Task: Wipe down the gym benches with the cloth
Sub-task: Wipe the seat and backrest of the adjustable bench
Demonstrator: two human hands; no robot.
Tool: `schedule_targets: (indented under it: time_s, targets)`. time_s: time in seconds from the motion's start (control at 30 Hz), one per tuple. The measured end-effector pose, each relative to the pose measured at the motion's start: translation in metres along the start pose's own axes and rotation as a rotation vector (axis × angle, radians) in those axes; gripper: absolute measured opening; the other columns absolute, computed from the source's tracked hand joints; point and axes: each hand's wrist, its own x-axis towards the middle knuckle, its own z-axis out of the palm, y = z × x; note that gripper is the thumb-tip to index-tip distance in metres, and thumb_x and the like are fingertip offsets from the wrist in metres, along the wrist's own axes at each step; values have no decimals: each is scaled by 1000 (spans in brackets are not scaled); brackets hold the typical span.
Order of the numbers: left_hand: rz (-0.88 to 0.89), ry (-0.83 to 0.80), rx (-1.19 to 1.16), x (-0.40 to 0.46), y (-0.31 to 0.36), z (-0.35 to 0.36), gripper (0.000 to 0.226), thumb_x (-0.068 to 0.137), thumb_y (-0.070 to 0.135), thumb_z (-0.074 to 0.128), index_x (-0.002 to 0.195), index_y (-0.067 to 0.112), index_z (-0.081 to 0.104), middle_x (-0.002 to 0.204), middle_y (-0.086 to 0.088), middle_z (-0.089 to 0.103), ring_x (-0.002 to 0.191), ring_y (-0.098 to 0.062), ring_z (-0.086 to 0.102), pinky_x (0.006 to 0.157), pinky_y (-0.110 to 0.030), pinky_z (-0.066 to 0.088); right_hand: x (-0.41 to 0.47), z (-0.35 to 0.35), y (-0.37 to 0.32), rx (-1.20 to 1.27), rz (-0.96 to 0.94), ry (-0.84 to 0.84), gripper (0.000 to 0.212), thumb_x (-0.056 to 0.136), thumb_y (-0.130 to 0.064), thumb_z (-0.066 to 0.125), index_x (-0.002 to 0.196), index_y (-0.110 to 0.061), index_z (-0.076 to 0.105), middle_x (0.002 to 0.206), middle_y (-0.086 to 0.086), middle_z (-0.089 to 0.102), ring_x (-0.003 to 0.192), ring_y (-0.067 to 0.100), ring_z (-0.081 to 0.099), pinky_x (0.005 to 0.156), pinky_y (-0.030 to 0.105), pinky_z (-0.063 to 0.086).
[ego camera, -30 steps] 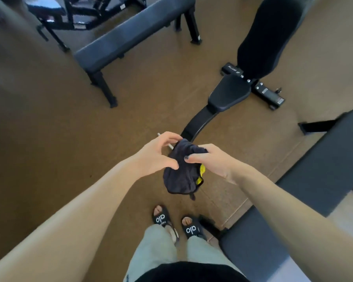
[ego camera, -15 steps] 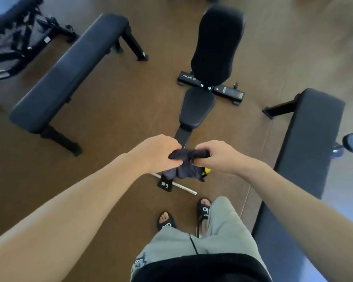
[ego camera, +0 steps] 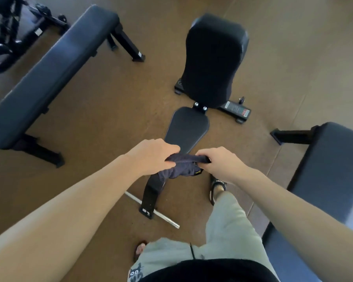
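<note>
Head view: I see the cloth (ego camera: 182, 166) stretched between the left hand (ego camera: 153, 156) and right hand (ego camera: 219, 162), both gripping it; the incline bench (ego camera: 200, 90) stands just ahead, flat benches (ego camera: 49, 72) either side.

Premises: gym, free-weights area. Evidence: adjustable incline bench (ego camera: 210, 64) at 12 o'clock, backrest raised, seat pad below it, steel crossbar at foot. Flat padded bench (ego camera: 49, 74) at 10 o'clock. Second flat bench (ego camera: 326, 169) at 3 o'clock. Black equipment frame (ego camera: 10, 27) at 11 o'clock. Brown mat flooring (ego camera: 110, 110), seams visible.

Bare arms, grey-green trousers (ego camera: 226, 231) (cartoon print), black sandals (ego camera: 217, 185).
</note>
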Motion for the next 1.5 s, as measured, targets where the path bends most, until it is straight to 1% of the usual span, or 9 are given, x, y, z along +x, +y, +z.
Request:
schedule_targets:
  time_s: [0.13, 0.33, 0.43, 0.6, 0.67, 0.77, 0.97, 1.13, 1.5]
  targets:
    - [-102, 63, 70, 85, -12, -28, 12, 103, 29, 57, 107, 22, 49, 99, 1, 65, 80, -17, 64, 72, -30, 55, 72, -44, 35, -74, -43, 134, 14, 100, -24, 57, 110, -26, 67, 102, -3, 68, 91, 22, 63, 63, 28, 41]
    - [-274, 499, 114, 156, -37, -18, 30, 91, 10, 71, 118, 7, 58, 103, -11, 68, 82, -34, 68, 64, -40, 53, 154, -52, 55, -113, -146, 501, 36, 94, -21, 71, 130, -18, 67, 135, 4, 64, 126, 26, 57, 103, 40, 48]
    - [-337, 590, 105, 186, -55, 20, 34, 86, 12, 75, 117, 4, 62, 113, -16, 70, 98, -37, 68, 88, -46, 56, 191, -19, 77, -130, -189, 549, 41, 91, -16, 72, 131, -10, 65, 140, 13, 60, 131, 35, 53, 107, 50, 45]
    - [-428, 20, 232, 240, -86, 151, 71, 98, 40, 58, 158, 14, 30, 167, -11, 25, 156, -31, 18, 127, -48, 13, 240, 91, 145, -305, -151, 56, 72, 100, -26, 58, 162, -21, 23, 172, 10, 12, 158, 33, 9, 127, 50, 19]
    - [-538, -76, 106, 261, -98, 202, 86, 100, 50, 53, 163, 19, 5, 171, -9, 12, 158, -31, 7, 128, -48, 8, 257, 133, 175, -202, -115, 20, 63, 102, -33, 52, 160, -27, 29, 171, 7, 16, 158, 30, 10, 127, 51, 15]
    - [-519, 162, -23, 302, -105, 254, 78, 103, 55, 38, 164, 22, 2, 171, -9, 14, 157, -30, 16, 126, -47, 15, 294, 168, 209, 138, 60, 367, 56, 103, -41, 52, 156, -27, 39, 164, 6, 35, 152, 26, 30, 124, 48, 28]
    - [-491, 338, 41, 385, -124, 318, 75, 100, 65, 7, 164, 27, 14, 172, -9, 8, 158, -34, 11, 127, -52, 12, 381, 198, 244, 776, 366, 549, 64, 109, -51, 29, 163, -38, -3, 172, 5, 5, 154, 28, 23, 121, 48, 27]
    - [-511, 516, 109, 431, -149, 318, 75, 98, 64, 13, 162, 25, 22, 170, -12, 19, 155, -38, 17, 124, -57, 18, 405, 228, 245, 885, 241, 714, 66, 111, -42, 32, 163, -37, -8, 168, 4, 6, 128, 19, 43, 100, 29, 29]
    - [-356, 510, 128, 361, -144, 357, 59, 104, 51, 15, 161, 34, 21, 169, -7, 21, 152, -36, 24, 123, -53, 24, 400, 231, 261, 997, 188, 740, 68, 106, -42, 51, 160, -50, 11, 132, 1, 50, 114, 17, 54, 106, 38, 46]
